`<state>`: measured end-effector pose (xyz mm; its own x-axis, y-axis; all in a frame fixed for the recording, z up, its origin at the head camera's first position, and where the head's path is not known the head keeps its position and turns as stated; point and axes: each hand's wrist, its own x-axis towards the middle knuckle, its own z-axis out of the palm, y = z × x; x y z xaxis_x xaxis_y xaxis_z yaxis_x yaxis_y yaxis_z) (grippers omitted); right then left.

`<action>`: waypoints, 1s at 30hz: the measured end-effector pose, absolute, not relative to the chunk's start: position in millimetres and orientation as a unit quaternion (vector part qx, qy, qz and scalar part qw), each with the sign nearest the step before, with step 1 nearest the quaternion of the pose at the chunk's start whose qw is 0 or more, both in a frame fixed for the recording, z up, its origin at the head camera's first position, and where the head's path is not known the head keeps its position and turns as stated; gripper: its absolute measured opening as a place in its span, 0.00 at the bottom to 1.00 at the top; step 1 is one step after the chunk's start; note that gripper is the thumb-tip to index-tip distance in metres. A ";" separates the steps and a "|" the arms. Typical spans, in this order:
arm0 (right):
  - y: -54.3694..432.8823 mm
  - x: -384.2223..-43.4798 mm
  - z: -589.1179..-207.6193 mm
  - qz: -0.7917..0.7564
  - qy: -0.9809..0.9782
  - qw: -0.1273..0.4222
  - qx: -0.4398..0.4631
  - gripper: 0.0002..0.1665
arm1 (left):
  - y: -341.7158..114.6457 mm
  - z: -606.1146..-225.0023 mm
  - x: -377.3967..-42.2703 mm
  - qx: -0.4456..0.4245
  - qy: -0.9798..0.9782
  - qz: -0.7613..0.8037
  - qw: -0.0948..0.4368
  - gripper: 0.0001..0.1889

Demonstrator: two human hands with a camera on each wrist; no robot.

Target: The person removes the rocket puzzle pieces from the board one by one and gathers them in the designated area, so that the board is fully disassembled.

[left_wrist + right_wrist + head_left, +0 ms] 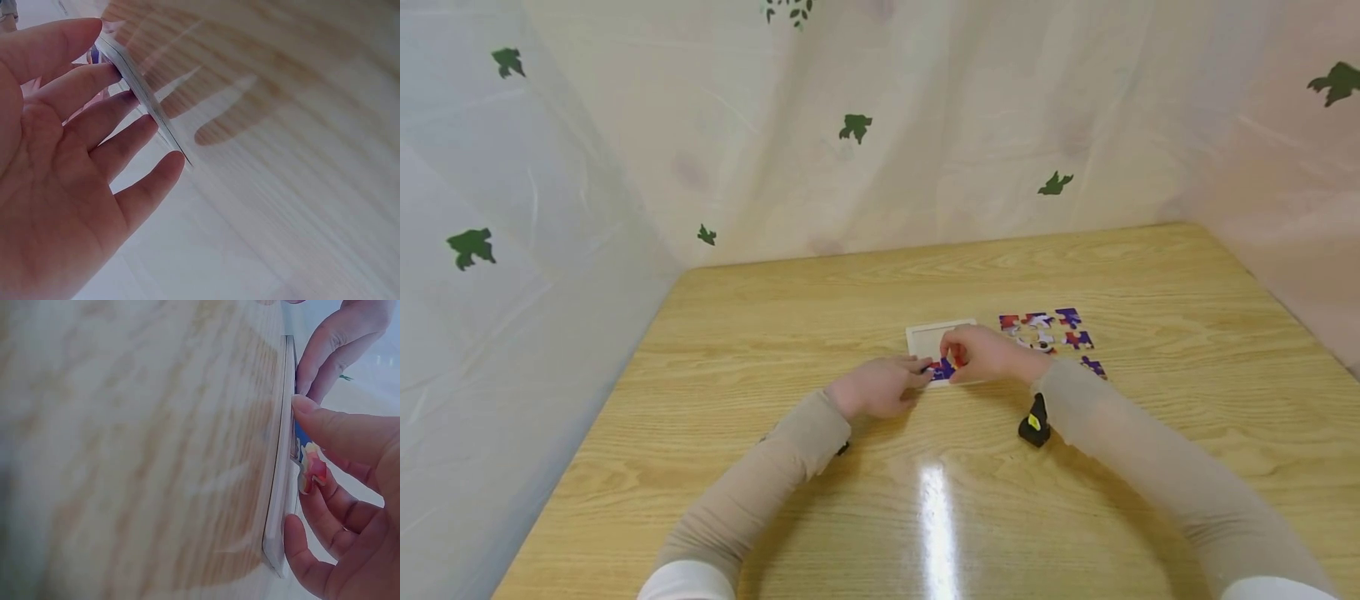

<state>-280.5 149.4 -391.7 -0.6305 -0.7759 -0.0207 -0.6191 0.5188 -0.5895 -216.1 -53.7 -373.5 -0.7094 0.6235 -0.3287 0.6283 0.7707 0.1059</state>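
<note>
A white puzzle tray (913,340) lies on the table, with purple and red jigsaw pieces (936,372) along its near edge. My left hand (883,387) reaches in from the left, its extended fingertips at those pieces and the tray's near left corner. In the left wrist view the fingers are spread against the tray's edge. My right hand (988,352) is over the tray's right part, fingers bent, holding a puzzle piece (314,470) with red and yellow on it. The right thumb is low at the tray's near side, beside a blue piece (302,434).
Right of the tray lie several loose puzzle pieces (1078,340), purple, red and white, in rough rows. The wooden table (737,333) meets a pale curtain (925,167) with green bird shapes at its back. A black wrist camera (1034,425) hangs under the right sleeve.
</note>
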 end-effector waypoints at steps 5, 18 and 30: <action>150.6 -280.4 -393.6 -0.290 0.859 0.147 -0.395 0.09 | -53.6 -374.4 -216.7 0.340 0.924 -0.010 0.171 0.25; 154.7 -280.0 -389.2 -0.274 0.858 0.124 -0.417 0.04 | -52.7 -374.3 -216.4 0.329 0.927 -0.011 0.179 0.26; 166.7 -281.9 -375.9 -0.269 0.872 0.128 -0.388 0.15 | -51.4 -376.0 -217.8 0.327 0.927 -0.022 0.185 0.26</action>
